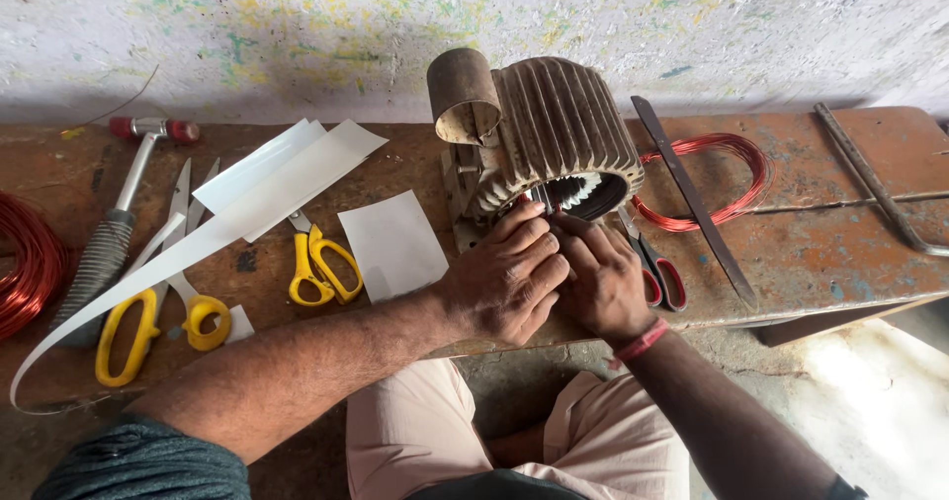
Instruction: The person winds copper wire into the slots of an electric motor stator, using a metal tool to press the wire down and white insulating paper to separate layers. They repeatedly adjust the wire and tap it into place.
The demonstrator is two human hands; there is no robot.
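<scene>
Left hand and right hand meet at the open mouth of the ribbed motor housing, fingertips pinched together on a small pale strip at the stator slots; the grip itself is partly hidden. Housing lies on its side at the table edge, mouth toward the person for reach. Yellow scissors, cut paper sheet and red wire coil lie near.

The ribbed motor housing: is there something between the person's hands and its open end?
Nothing visible does. Both the left hand and the right hand are already at the open end of the ribbed motor housing, fingertips at its rim. The red-handled scissors lie beside the right hand, not in between.
</scene>
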